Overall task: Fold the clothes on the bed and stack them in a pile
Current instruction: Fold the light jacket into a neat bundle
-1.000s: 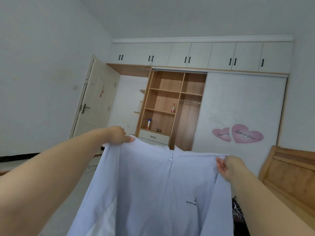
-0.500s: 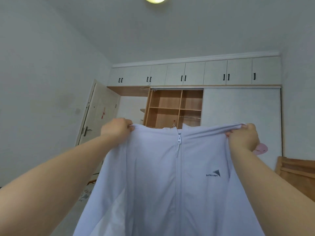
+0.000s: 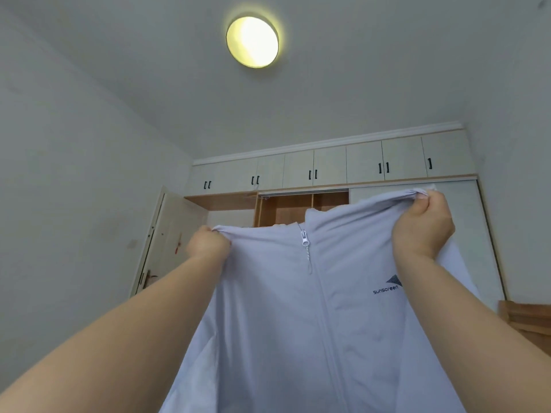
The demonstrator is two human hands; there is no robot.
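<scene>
Hands: left (image 3: 208, 244), right (image 3: 423, 225) pinch jacket (image 3: 298, 323) shoulders; hem cut off below frame.

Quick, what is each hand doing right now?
Left hand: grips the jacket at its top edge.
Right hand: grips the jacket's other top corner, held higher.

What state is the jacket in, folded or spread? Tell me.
Spread: the jacket hangs open between the left hand and right hand, zipper closed.

Jacket (image 3: 313, 323) between left hand (image 3: 208, 244) and right hand (image 3: 423, 225); wardrobe (image 3: 328, 171) behind.
</scene>
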